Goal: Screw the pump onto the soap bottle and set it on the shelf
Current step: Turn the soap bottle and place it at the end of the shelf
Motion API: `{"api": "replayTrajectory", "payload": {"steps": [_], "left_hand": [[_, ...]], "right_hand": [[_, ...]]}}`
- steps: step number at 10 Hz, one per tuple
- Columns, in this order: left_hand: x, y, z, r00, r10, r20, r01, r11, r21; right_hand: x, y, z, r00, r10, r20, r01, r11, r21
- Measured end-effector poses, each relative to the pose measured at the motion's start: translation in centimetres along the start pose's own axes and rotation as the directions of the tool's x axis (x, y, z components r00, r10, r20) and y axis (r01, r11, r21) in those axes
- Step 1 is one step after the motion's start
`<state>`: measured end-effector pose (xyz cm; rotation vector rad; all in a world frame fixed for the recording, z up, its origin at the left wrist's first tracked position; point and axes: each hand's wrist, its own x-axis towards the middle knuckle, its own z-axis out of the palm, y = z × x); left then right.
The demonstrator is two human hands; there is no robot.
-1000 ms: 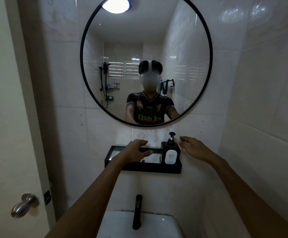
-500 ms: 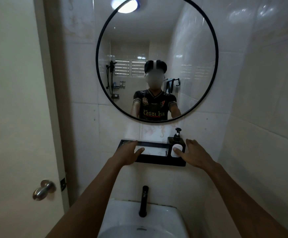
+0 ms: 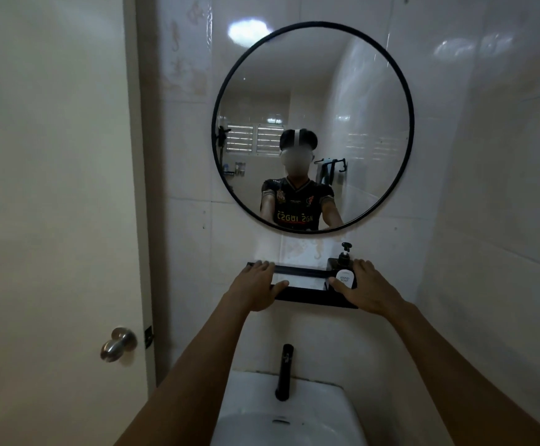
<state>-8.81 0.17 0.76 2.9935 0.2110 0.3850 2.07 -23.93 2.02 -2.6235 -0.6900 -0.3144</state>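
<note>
Forearms reached up from the bottom of the view, over the white basin [image 3: 288, 423] and its black tap [image 3: 284, 371], toward the wall shelf [image 3: 313, 299] under the round mirror [image 3: 313, 127].

The left hand [image 3: 255, 289] lay flat and empty on the shelf's near left corner, fingers loosely spread toward the back rail, thumb pointing inward along the front edge. It gripped nothing.

The right hand [image 3: 366, 289] was open too, palm down. Its thumb tip sat at the foot of the soap bottle [image 3: 344, 275], just below the white label, and its fingers [image 3: 363, 264] reached past the bottle's right side. Whether skin actually touched the bottle could not be told; it was not clasped.

Just beyond the thumb, the bottle stood upright at the shelf's right end, with the pump [image 3: 345, 249] seated on top, spout rising above the fingertips.

By the look of it, the job was essentially finished and the step in hand was letting go. Done well, that meant lifting the right hand straight away without brushing the bottle, and keeping the left from leaning on the shelf.
</note>
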Motion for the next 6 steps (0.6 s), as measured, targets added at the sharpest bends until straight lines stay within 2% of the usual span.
{"api": "replayTrajectory", "payload": {"steps": [2, 3, 6], "left_hand": [[-2.2, 0.4, -1.5, 0.999, -0.02, 0.028, 0.02, 1.0, 0.023], [-3.4, 0.7, -2.1, 1.0, -0.026, 0.016, 0.026, 0.999, 0.032], [-5.9, 1.9, -3.3, 0.999, -0.023, -0.022, 0.024, 0.999, 0.034]], "right_hand": [[-1.8, -1.5, -1.3, 0.998, 0.001, 0.059, -0.003, 1.0, 0.02], [-3.1, -2.1, -2.5, 0.999, -0.011, 0.041, 0.01, 1.0, 0.026], [-7.1, -3.3, -4.8, 0.998, -0.056, 0.023, 0.058, 0.995, -0.078]]}}
